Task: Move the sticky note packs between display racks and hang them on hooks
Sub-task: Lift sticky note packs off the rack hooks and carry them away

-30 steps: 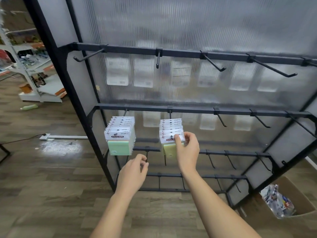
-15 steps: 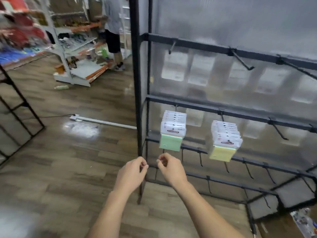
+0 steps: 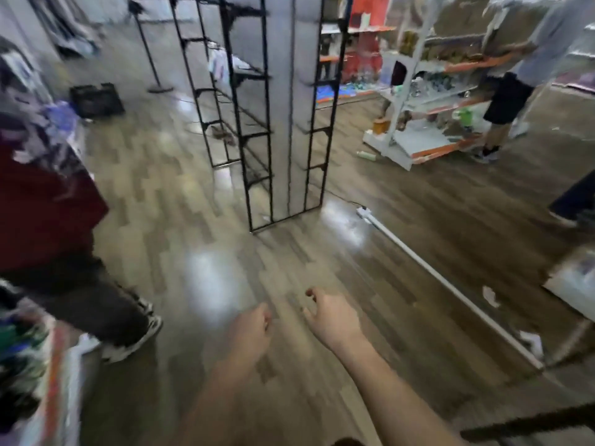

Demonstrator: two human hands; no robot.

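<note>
Both my hands hang low over the wooden floor and hold nothing. My left hand has loosely curled fingers. My right hand is beside it, fingers relaxed and slightly bent. No sticky note pack is in view. A black-framed display rack with bare bars and a pale back panel stands ahead in the middle of the floor, seen edge-on. The picture is blurred by motion.
A person in a dark red top and dark trousers stands close on the left. Another person stands at white store shelves at the right. A white strip lies across the floor. A black crate sits far left.
The view has swung left, away from the rack with the hanging green and yellow packs, which is out of sight. My right hand let go of the packs and dropped beside my left.
</note>
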